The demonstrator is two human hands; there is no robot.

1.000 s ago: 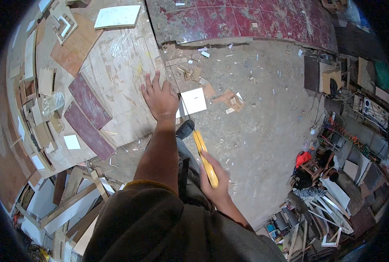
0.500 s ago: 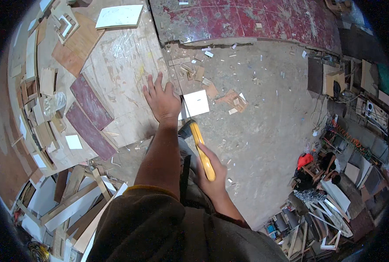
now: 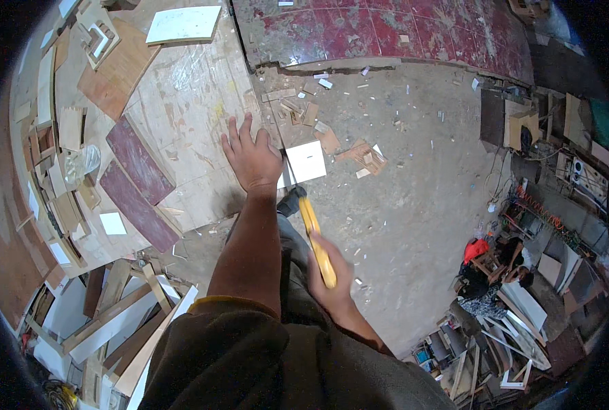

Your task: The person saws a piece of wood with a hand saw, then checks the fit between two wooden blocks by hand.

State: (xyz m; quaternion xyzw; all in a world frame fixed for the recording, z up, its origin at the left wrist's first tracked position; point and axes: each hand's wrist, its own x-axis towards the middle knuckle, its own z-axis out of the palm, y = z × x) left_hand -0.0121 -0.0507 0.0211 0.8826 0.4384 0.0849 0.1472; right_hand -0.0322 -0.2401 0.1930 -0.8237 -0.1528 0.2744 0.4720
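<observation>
L hand (image 3: 255,162) lay flat, palm down, fingers spread, its grip open, nr the R edge of the table (image 3: 188,102). R hand (image 3: 337,273), a bit blurred, had its grip closed round the yellow handle of a saw (image 3: 310,217). Thin blade ran up by the L part of a white panel (image 3: 308,161), seen beyond table edge, just R of L hand. 2 maroon boards (image 3: 140,161) lay on table; wood scraps (image 3: 364,154) on floor (image 3: 421,212).
</observation>
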